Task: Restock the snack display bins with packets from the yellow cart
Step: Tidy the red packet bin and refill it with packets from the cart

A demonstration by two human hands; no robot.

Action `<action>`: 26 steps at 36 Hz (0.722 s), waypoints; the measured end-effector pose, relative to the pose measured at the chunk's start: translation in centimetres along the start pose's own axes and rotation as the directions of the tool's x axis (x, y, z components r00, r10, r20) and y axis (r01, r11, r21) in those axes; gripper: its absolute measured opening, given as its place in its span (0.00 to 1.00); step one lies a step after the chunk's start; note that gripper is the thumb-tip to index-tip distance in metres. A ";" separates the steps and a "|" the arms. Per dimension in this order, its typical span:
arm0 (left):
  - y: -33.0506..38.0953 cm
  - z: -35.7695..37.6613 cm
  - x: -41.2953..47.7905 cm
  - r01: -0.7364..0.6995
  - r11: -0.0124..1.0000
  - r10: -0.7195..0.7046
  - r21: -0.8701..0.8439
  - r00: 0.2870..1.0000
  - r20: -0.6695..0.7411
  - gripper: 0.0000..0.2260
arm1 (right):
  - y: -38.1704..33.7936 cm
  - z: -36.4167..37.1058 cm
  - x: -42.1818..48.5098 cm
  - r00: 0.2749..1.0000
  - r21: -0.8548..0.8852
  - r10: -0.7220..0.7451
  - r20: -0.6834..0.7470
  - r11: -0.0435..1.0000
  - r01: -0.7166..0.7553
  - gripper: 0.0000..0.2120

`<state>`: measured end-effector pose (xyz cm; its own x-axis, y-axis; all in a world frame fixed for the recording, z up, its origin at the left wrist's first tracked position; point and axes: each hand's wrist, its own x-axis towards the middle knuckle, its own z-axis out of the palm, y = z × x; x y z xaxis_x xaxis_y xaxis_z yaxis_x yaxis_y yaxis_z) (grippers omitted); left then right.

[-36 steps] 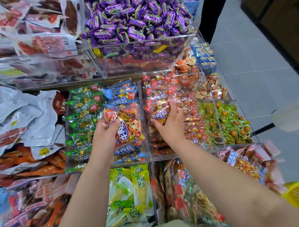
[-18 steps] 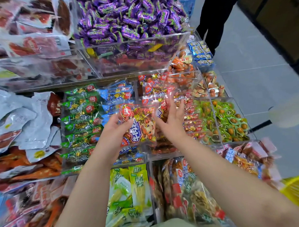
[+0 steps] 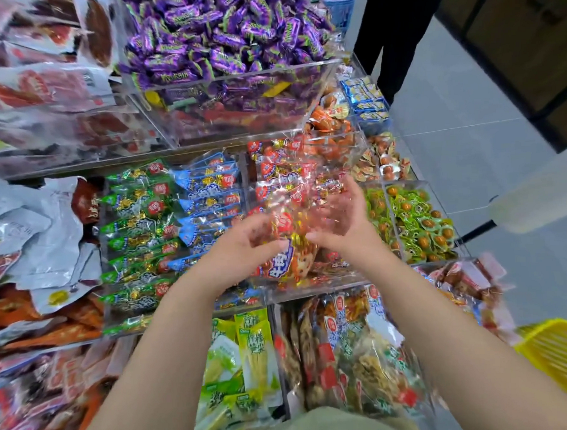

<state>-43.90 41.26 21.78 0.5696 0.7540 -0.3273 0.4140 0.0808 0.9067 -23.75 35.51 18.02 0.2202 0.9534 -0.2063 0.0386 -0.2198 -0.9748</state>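
A red snack packet (image 3: 288, 247) with blue lettering is held between both hands, just above the clear bin of matching red packets (image 3: 274, 176). My left hand (image 3: 241, 249) grips the packet's left edge with curled fingers. On the packet's right side, my right hand (image 3: 341, 222) has its thumb on the front and its fingers spread behind; the fingers are blurred. The bin's front wall (image 3: 359, 278) is just below the packet. A corner of the yellow cart (image 3: 561, 358) shows at the lower right.
Neighbouring bins hold green packets (image 3: 136, 227), blue packets (image 3: 206, 198), purple candies (image 3: 228, 32) and green-wrapped snacks (image 3: 419, 222). A person in black (image 3: 394, 31) stands at the top right on the grey floor. A blurred white object (image 3: 535, 200) juts in from the right.
My left hand has carried the red packet to the right, from the blue bin to over the red bin. My right hand left the bin's packets and took the packet's right side.
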 end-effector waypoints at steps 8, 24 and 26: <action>1.1 0.2 1.5 0.036 0.958 -0.015 0.286 0.997 -0.077 0.20 | 0.1 -0.1 0.5 0.978 -0.312 -0.005 0.208 0.947 0.071 0.16; -1.0 0.0 8.9 -0.032 0.244 0.073 0.969 0.997 0.014 0.63 | 3.9 1.2 3.2 0.994 -0.435 0.084 0.070 0.899 -0.046 0.30; -1.3 0.0 9.4 -0.015 0.268 0.050 0.963 0.999 0.002 0.62 | 3.1 0.1 3.8 0.994 -0.212 0.111 -0.003 0.971 -0.110 0.25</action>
<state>-39.08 48.22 17.57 0.5909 0.7560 -0.2816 0.7862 -0.6179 -0.0089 -22.93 38.48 14.22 0.2261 0.9223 -0.3134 0.2204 -0.3618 -0.9058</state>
